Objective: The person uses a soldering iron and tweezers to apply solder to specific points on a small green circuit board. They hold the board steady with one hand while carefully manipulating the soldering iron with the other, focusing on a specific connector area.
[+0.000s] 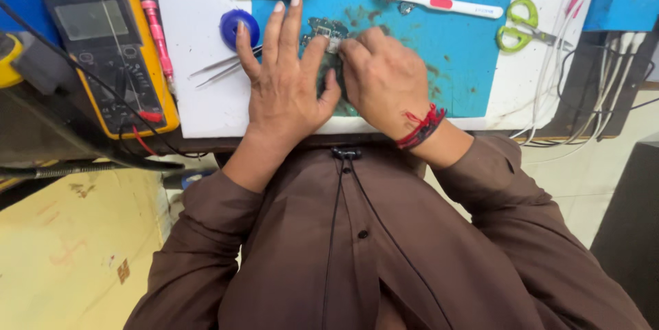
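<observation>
Mat (467,48) of blue covers white table (199,96).

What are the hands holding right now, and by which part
Both hands work on a small dark circuit board on the blue mat. The left hand presses it flat; the right hand pinches at its upper edge. What the fingertips grip cannot be told.

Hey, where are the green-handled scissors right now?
In the head view, the green-handled scissors lie at the right edge of the blue mat, just beyond the white brush and up-right of the right hand.
</observation>
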